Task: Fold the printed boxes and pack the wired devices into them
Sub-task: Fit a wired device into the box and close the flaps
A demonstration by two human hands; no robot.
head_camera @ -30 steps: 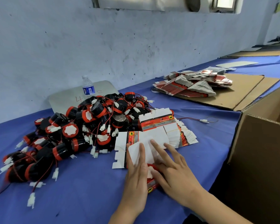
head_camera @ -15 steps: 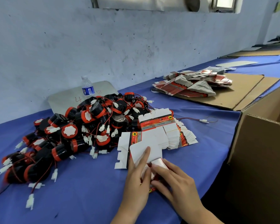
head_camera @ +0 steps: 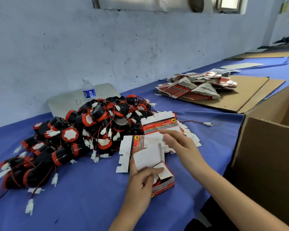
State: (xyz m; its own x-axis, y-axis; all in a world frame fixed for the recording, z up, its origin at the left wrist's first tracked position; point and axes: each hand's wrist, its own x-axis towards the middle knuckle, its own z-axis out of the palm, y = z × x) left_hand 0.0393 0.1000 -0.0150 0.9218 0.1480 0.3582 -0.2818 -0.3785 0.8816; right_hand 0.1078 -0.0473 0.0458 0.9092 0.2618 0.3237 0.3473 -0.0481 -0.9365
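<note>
The half-folded box [head_camera: 158, 179] sits on the blue surface [head_camera: 83, 205], directly in front of the flat box stack [head_camera: 158, 130]. The left hand [head_camera: 140, 182] pins its white flap with a finger, seemingly grasping it. The right hand [head_camera: 178, 144], released and relaxed, hovers over the stack, behind the box. The device pile [head_camera: 83, 130] lies left of the box, nearer the left hand.

A small packing workshop is shown: a long surface covered in blue cloth [head_camera: 83, 194] against a scuffed pale wall, heaped with black-and-red wired devices [head_camera: 90, 130], stacks of flat printed cartons [head_camera: 195, 87], brown cardboard sheets [head_camera: 250, 90] and a large open cardboard shipping box [head_camera: 267, 157].
</note>
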